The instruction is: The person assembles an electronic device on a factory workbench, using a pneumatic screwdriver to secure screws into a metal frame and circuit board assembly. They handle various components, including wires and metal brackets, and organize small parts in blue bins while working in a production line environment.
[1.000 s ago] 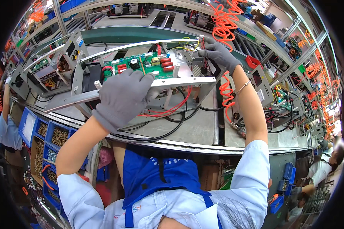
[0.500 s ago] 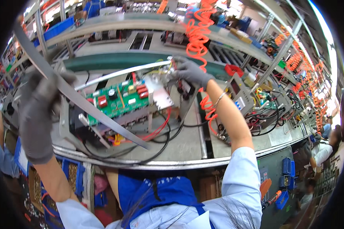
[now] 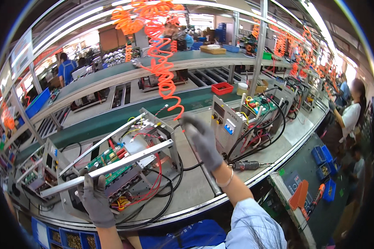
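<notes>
My left hand (image 3: pixel 96 201), in a grey glove, grips a long silver metal bar (image 3: pixel 131 161) from its near side. The bar slants along the near upper side of an open metal chassis; its right end lies at the chassis's upright frame. Behind the bar sits a green circuit board (image 3: pixel 119 174) with red parts, among red wires and black cables. My gloved right hand (image 3: pixel 203 143) is up to the right of the chassis, smeared by motion, so its grip is unclear. Close by its fingertips hangs the lower end of an orange coiled hose (image 3: pixel 164 79).
A power screwdriver (image 3: pixel 247 165) lies on the bench right of my right hand. Beyond it stands another wired chassis (image 3: pixel 228 126). A red tray (image 3: pixel 222 88) sits on the green conveyor (image 3: pixel 191 99). Blue bins (image 3: pixel 72 238) hold small fasteners below the bench edge. Co-workers are at the far right.
The metal bar has gone from raised and tilted to lying along the chassis's near side, with my left hand lowered. My right hand has left the chassis's far corner and moved right. The view has shifted.
</notes>
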`<state>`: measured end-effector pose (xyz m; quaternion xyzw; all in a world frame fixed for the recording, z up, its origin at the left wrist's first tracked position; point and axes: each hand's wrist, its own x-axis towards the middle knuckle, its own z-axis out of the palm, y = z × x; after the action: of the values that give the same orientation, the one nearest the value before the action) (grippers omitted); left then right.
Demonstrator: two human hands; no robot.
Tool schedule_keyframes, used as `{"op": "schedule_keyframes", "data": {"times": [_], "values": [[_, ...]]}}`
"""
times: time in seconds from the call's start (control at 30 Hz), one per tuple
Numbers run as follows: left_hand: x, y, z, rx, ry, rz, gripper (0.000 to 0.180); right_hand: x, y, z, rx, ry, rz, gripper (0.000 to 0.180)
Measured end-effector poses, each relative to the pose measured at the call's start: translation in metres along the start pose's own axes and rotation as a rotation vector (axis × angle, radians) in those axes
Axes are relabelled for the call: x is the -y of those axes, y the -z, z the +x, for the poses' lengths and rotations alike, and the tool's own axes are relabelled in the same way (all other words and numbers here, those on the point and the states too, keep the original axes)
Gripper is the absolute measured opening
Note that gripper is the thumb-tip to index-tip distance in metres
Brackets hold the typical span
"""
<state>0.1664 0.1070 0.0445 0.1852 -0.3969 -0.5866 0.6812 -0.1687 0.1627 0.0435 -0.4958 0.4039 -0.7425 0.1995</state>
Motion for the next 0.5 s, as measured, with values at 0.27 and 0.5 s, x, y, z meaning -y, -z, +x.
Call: {"op": "schedule_keyframes", "data": {"times": [0.27, 0.5], "values": [[0.026, 0.006, -0.012, -0.157, -0.085, 0.061, 0.035, -0.019, 0.038, -0.078, -0.042, -0.292, 0.083, 0.030], [0.004, 0.061, -0.017, -0.309, -0.137, 0.034, 0.049, 0.010, 0.080, 0.082, 0.168, -0.366, -0.157, 0.041]]}}
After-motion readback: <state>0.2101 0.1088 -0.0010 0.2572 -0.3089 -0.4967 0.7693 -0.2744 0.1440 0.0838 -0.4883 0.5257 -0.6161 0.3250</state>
